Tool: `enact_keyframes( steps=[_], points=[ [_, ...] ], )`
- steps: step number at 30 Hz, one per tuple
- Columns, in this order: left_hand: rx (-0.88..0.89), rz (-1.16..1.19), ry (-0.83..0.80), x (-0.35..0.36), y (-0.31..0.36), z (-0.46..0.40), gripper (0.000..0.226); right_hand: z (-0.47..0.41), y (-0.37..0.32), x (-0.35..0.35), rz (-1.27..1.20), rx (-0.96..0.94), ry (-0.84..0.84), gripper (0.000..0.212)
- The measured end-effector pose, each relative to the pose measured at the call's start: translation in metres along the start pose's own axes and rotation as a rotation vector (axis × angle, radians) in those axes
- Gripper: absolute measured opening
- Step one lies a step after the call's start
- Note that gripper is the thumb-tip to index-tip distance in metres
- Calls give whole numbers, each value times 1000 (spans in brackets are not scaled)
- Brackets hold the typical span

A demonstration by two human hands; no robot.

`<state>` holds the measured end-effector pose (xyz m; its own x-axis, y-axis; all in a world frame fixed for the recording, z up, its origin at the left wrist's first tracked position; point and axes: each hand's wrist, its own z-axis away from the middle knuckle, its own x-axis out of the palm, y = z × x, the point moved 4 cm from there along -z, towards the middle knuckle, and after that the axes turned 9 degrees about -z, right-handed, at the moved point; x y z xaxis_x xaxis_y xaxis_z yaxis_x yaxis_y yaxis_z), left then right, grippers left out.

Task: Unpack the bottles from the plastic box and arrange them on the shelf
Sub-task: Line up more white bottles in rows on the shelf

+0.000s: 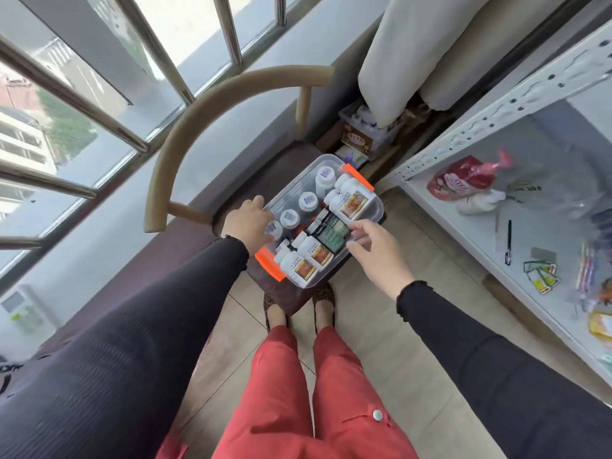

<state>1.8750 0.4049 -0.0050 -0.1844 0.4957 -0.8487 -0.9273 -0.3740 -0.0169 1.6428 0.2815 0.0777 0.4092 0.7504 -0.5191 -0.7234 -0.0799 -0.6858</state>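
A clear plastic box with orange latches sits on a dark chair seat, its transparent lid still on. Inside lie several white bottles with pictured labels, upright white-capped bottles and dark green boxes. My left hand rests on the box's left edge, fingers curled over the lid rim. Hovering at the right edge of the box, my right hand has its fingers loosely spread and touches the lid or is just above it. The white metal shelf stands to the right.
The chair's curved wooden backrest arcs behind the box. A window with steel bars is on the left. The shelf board holds a red pouch, a pen, small packets and a plastic bag. Cartons and a rolled curtain sit beyond the chair.
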Motion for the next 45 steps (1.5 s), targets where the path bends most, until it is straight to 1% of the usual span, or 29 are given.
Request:
enact_keyframes(
  steps=[3, 5, 8, 10, 12, 14, 16, 20, 21, 24, 26, 29, 31, 33, 35, 37, 40, 43, 45],
  points=[
    [51, -61, 38, -7, -2, 3, 37, -9, -16, 7, 8, -23, -7, 31],
    [53, -2, 95, -16, -7, 13, 38, -19, -28, 14, 17, -32, -30, 32],
    [-7, 273, 178, -37, -23, 37, 38, -43, -42, 33, 58, -44, -75, 33],
    [-49, 443, 242, -48, -36, 55, 35, -62, -51, 51, 144, -62, -108, 36],
    [-94, 602, 292, -55, -48, 71, 32, -82, -54, 68, 260, -67, -145, 38],
    [-147, 744, 308, -58, -55, 82, 29, -101, -53, 85, 392, -70, -190, 36],
    [-190, 840, 318, -58, -58, 88, 26, -117, -51, 98, 546, -62, -232, 32],
    [-251, 983, 370, -50, -59, 89, 26, -134, -49, 120, 764, -56, -276, 22],
    [-264, 1020, 376, -47, -58, 89, 26, -137, -47, 126, 795, -57, -285, 23],
    [-284, 1096, 388, -42, -57, 87, 24, -144, -38, 138, 801, -8, -312, 38],
    [-290, 1116, 395, -39, -57, 87, 23, -148, -35, 141, 795, 30, -338, 41],
    [-281, 1132, 392, -38, -57, 86, 23, -151, -38, 142, 817, 13, -350, 27],
    [-261, 1122, 389, -41, -56, 83, 24, -148, -40, 135, 777, 0, -340, 23],
    [-252, 1109, 386, -48, -53, 81, 24, -139, -48, 115, 654, 4, -333, 31],
    [-248, 1089, 387, -62, -48, 77, 26, -121, -62, 83, 508, 0, -311, 40],
    [-233, 1101, 401, -85, -39, 73, 27, -97, -78, 41, 353, -8, -269, 38],
    [-172, 1152, 423, -137, -13, 67, 26, -57, -92, -36, 153, -36, -142, 30],
    [-11, 1213, 441, -203, 34, 62, 29, -13, -91, -117, -40, -81, 15, 32],
    [106, 1259, 431, -247, 76, 63, 27, 20, -81, -169, -187, -97, 137, 34]
  ],
)
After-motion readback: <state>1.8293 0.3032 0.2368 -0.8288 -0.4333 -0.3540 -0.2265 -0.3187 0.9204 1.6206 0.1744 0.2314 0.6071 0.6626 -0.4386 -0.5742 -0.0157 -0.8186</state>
